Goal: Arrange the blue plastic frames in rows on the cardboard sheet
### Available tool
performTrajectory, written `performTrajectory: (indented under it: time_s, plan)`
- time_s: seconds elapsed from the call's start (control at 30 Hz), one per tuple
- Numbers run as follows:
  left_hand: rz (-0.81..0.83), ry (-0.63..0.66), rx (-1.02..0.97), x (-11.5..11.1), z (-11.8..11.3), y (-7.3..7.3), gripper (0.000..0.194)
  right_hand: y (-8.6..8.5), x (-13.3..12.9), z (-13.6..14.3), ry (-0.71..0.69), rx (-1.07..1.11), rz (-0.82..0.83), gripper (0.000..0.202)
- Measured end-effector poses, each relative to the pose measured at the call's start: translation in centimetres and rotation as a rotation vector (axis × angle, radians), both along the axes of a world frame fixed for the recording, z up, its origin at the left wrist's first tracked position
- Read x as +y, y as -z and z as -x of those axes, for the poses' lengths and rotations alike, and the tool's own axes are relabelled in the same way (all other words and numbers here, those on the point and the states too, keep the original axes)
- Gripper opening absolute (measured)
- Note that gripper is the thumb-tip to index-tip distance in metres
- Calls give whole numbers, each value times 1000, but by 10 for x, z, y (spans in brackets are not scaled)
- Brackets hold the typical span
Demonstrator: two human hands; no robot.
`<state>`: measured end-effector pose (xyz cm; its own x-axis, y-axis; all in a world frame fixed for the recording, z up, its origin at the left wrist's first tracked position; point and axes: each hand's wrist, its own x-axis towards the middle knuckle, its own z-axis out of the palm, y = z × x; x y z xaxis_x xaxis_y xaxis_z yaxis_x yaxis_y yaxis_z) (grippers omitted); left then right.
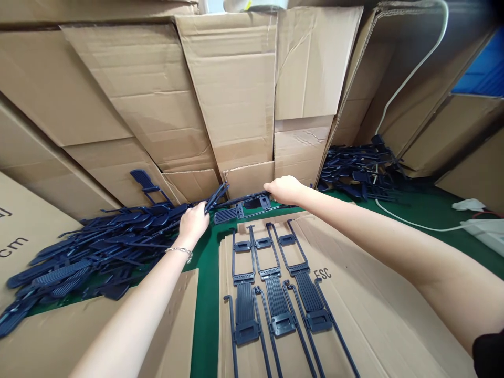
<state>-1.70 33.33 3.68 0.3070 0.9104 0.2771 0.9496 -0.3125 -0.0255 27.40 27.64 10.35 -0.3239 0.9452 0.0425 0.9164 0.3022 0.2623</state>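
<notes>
My left hand [193,223] is closed around a dark plastic part [216,197] beside the left heap of dark parts [129,231]. Farther right, my right hand [284,190] is closed at the end of another dark part [249,207], which lies near the foot of the cardboard wall. Below the hands, three dark frame-shaped parts with ribbed middles [277,294] lie side by side on a cardboard sheet [354,294], with long rods reaching towards me.
Tall cardboard boxes [236,89] stand behind the green surface [207,315]. Another heap of dark parts [354,170] lies at the right, with a white cable [409,84] hanging over it. A second cardboard sheet [157,325] is at the lower left.
</notes>
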Motion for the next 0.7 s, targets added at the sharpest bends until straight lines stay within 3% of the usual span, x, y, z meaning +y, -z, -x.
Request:
performTrajectory:
  time_s: [0.2, 0.33, 0.47, 0.53, 0.6, 0.7]
  plan:
    - [19, -46, -24, 10, 11, -8, 15, -2, -9, -15, 23, -10, -2, 17]
    - [16, -13, 52, 11, 13, -4, 19, -16, -30, -24, 7, 21, -65, 16]
    - [-3, -7, 162, 8, 9, 7, 24, -40, -78, -39, 49, 126, -156, 23]
    - [-24, -26, 205, 7, 7, 13, 29, -49, -109, -51, 64, 325, -200, 24]
    - [-40, -38, 246, 5, 7, 17, 36, -50, -142, -67, 93, 489, -277, 27]
    - [-46, -22, 305, 2, 8, 21, 52, -36, -196, -92, 315, 734, -452, 22]
